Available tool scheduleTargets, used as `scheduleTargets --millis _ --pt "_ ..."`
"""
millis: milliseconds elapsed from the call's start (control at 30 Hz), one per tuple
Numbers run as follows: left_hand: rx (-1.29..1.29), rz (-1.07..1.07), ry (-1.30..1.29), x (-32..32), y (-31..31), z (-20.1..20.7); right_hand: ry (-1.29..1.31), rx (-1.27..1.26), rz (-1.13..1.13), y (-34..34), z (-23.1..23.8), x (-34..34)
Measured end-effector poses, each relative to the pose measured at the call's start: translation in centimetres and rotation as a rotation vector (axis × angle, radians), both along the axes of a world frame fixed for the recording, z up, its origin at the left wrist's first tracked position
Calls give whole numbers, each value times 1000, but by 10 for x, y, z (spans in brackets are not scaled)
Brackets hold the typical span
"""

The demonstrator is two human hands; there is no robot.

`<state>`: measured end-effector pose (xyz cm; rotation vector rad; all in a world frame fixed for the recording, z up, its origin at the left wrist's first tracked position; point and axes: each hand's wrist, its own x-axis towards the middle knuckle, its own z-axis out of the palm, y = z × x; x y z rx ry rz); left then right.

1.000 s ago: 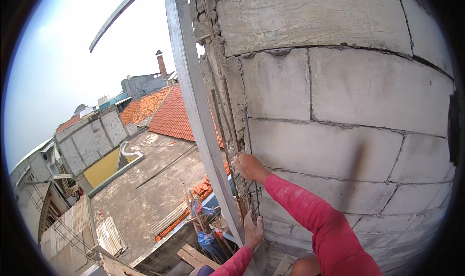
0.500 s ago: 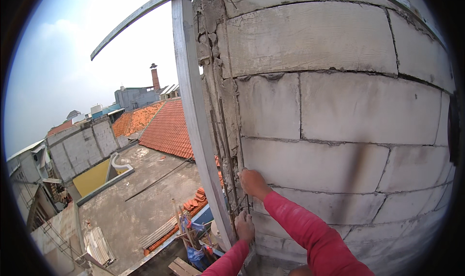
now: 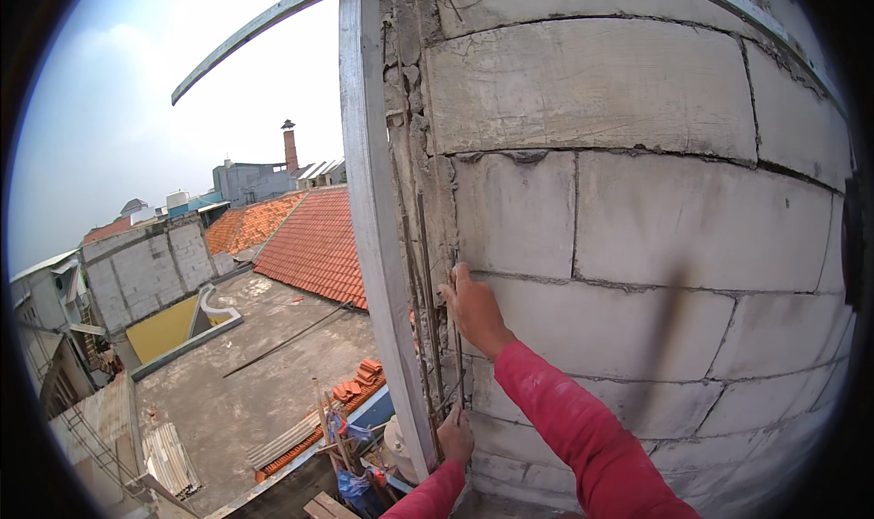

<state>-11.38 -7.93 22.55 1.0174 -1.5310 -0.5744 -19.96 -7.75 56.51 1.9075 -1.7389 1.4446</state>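
Bare steel rods (image 3: 428, 273) stand upright and uncovered along the block wall's (image 3: 710, 218) edge, so by my guess covering remains. The right hand (image 3: 478, 311) pinches a thin rod (image 3: 458, 364); toward its six o'clock, the left hand (image 3: 456, 437) sits low, grip unclear. Since half a second ago, the right hand has slid toward twelve.

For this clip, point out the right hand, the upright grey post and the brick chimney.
Right hand (image 3: 480, 313): head view, on the back of the hand.
Upright grey post (image 3: 379, 232): head view, midway up its face.
Brick chimney (image 3: 290, 149): head view, on the shaft below its cap.
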Motion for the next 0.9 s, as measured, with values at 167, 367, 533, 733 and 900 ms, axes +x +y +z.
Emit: scheduleTargets --millis 167,367,533,733,900 --pt "-13 0 -52 1 -2 5 146 -176 -121 -4 -1 -5" --pt "159 -21 -205 -1 0 22 218 30 -149 -3 9 -11" --pt "1 -39 -72 -1 -3 22 233 -15 -134 -4 18 -11" --pt "28 -55 -86 0 -3 29 337 -152 -78 -20 22 -26" --pt "123 -75 -71 1 1 37 409 -154 -75 -44 20 -36"
